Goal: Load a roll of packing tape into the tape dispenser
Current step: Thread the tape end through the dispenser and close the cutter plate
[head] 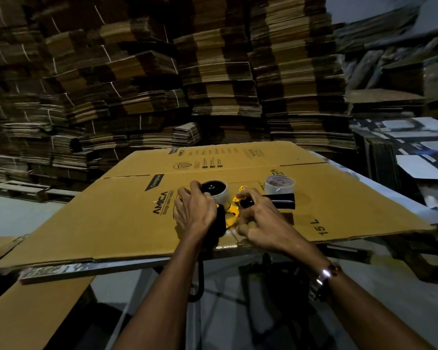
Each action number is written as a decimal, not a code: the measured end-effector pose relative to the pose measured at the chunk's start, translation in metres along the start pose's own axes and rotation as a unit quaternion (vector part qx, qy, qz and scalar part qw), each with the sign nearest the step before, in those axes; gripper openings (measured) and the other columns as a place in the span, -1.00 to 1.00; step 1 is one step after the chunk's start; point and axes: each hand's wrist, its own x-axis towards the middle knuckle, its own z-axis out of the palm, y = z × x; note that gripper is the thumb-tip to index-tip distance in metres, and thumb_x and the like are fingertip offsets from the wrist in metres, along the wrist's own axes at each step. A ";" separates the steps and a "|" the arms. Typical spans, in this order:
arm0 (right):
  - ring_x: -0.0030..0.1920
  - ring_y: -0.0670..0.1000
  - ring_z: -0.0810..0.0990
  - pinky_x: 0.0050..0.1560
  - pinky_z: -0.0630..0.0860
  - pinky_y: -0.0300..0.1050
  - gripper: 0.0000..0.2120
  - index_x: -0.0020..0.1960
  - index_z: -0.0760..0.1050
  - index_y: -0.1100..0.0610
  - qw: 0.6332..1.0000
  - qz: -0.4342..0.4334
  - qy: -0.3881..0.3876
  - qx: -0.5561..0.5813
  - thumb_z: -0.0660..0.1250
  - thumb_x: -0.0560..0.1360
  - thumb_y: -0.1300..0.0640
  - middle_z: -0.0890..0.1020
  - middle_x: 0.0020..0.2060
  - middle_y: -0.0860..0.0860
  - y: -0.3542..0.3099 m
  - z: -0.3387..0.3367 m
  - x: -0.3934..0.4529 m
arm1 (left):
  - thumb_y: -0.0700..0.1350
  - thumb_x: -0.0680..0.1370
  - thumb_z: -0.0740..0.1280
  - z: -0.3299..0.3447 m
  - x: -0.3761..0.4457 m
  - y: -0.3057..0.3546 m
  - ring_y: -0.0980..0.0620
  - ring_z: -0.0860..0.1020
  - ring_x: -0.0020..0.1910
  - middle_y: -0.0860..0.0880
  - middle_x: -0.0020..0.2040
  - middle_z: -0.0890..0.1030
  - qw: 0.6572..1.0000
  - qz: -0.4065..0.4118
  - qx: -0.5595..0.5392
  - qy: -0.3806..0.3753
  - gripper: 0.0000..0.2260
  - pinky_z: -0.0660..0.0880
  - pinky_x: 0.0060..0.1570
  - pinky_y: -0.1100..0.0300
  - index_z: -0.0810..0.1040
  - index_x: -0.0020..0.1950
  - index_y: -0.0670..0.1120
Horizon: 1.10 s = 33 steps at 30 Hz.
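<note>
The tape dispenser (231, 213), with a yellow frame and a black handle, lies on a flattened cardboard box (127, 213). A clear tape roll (215, 189) sits on its black hub at the far end. My left hand (195, 210) lies over the handle, and its fingers curl around the near edge of that roll. My right hand (261, 221) grips the dispenser's yellow front end, thumb on top by a black roller and fingers curled underneath. Whether it also pinches the tape end is hidden.
A second tape roll (280, 185) stands upright just beyond my right hand, with a black flared part (281, 201) lying in front of it. Tall stacks of flattened cartons (213, 72) surround the table. The table's near metal edge (61, 270) shows under the cardboard.
</note>
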 end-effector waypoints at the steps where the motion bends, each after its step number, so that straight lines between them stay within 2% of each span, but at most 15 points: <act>1: 0.38 0.00 0.36 0.18 0.35 -0.11 -0.80 -0.35 0.56 0.15 1.000 -0.001 0.003 0.010 0.42 0.44 0.19 0.32 0.45 -0.09 0.000 -0.001 -0.004 | -0.04 0.62 0.16 0.000 0.000 0.000 -0.19 0.34 0.33 -0.15 0.37 0.32 1.000 0.001 0.000 -0.001 -0.73 0.27 0.31 -0.14 0.36 0.32 -0.02; 7: 0.34 -0.13 0.37 0.27 0.38 -0.11 -0.80 -0.31 0.55 0.13 0.998 0.017 0.006 0.054 0.43 0.48 0.16 0.28 0.48 -0.14 -0.007 -0.009 -0.023 | -0.04 0.62 0.18 0.001 0.000 0.000 -0.21 0.35 0.31 -0.16 0.36 0.34 1.000 0.000 0.001 0.004 -0.74 0.29 0.32 -0.15 0.37 0.29 -0.03; 10: 0.31 -0.17 0.36 0.26 0.38 -0.15 -0.81 -0.29 0.56 0.18 0.998 0.028 0.008 0.064 0.43 0.49 0.17 0.30 0.45 -0.15 -0.006 -0.008 -0.031 | -0.05 0.62 0.18 0.001 0.001 0.000 -0.21 0.35 0.31 -0.16 0.35 0.34 1.000 0.000 -0.001 0.005 -0.75 0.29 0.32 -0.15 0.37 0.29 -0.03; 14: 0.35 -0.19 0.34 0.20 0.35 -0.25 -0.77 -0.32 0.51 0.16 0.996 0.025 0.027 0.077 0.41 0.50 0.20 0.34 0.40 -0.13 -0.005 -0.002 -0.046 | -0.05 0.62 0.18 0.002 0.001 0.000 -0.21 0.35 0.31 -0.15 0.34 0.34 1.000 0.002 -0.002 0.011 -0.76 0.29 0.31 -0.15 0.37 0.28 -0.03; 18: 0.35 -0.19 0.32 -0.03 0.40 -0.43 -0.80 -0.29 0.51 0.22 0.996 0.020 0.043 0.072 0.43 0.48 0.22 0.34 0.38 -0.15 -0.004 0.004 -0.053 | -0.05 0.62 0.18 0.002 0.000 -0.001 -0.20 0.35 0.31 -0.16 0.34 0.35 1.000 0.003 0.002 0.015 -0.76 0.31 0.32 -0.15 0.37 0.28 -0.03; 22: 0.34 -0.16 0.35 0.01 0.49 -0.34 -0.78 -0.31 0.50 0.21 0.995 0.008 0.063 0.081 0.44 0.47 0.22 0.37 0.32 -0.15 -0.006 0.007 -0.055 | -0.05 0.62 0.18 0.002 0.000 0.000 -0.19 0.35 0.31 -0.16 0.34 0.35 1.000 0.005 0.004 0.016 -0.75 0.31 0.31 -0.13 0.38 0.29 -0.04; 27: 0.29 -0.14 0.39 0.19 0.57 0.01 -0.77 -0.35 0.47 0.16 0.989 0.003 0.105 0.100 0.42 0.45 0.20 0.41 0.21 -0.14 -0.009 0.009 -0.059 | -0.06 0.62 0.19 0.002 0.000 0.000 -0.20 0.34 0.33 -0.16 0.35 0.34 1.000 0.003 0.002 0.014 -0.76 0.31 0.33 -0.15 0.38 0.29 -0.04; 33: 0.29 -0.16 0.36 0.20 0.55 0.01 -0.78 -0.31 0.46 0.18 0.987 0.002 0.114 0.116 0.41 0.47 0.21 0.41 0.18 -0.15 -0.011 0.011 -0.060 | -0.05 0.62 0.19 0.002 0.001 -0.002 -0.19 0.35 0.31 -0.16 0.35 0.34 1.000 0.008 -0.002 0.015 -0.76 0.31 0.32 -0.16 0.38 0.28 -0.04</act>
